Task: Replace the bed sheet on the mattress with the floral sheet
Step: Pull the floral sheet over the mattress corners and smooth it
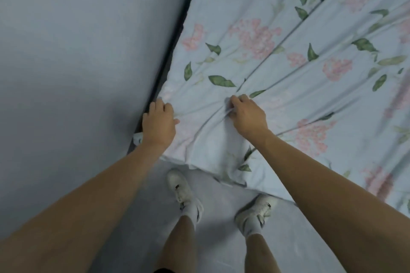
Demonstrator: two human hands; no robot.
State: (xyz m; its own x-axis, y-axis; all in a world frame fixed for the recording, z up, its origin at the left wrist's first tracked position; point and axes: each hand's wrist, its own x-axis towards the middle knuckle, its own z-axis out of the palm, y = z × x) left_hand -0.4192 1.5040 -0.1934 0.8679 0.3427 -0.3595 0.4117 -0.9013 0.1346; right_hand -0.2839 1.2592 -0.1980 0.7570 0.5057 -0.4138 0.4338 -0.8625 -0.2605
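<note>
The floral sheet lies over the mattress on the right side, with pink flowers and green leaves on pale blue cloth. Its near edge hangs down toward the floor. The right hand has its fingers curled tight round a bunch of the sheet, and long wrinkles run away from it. The left hand rests at the sheet's left corner, next to the wall; how its fingers hold there cannot be told. Two white shoes stand near the bed.

mattress mostly hidden, perhaps dark
</note>
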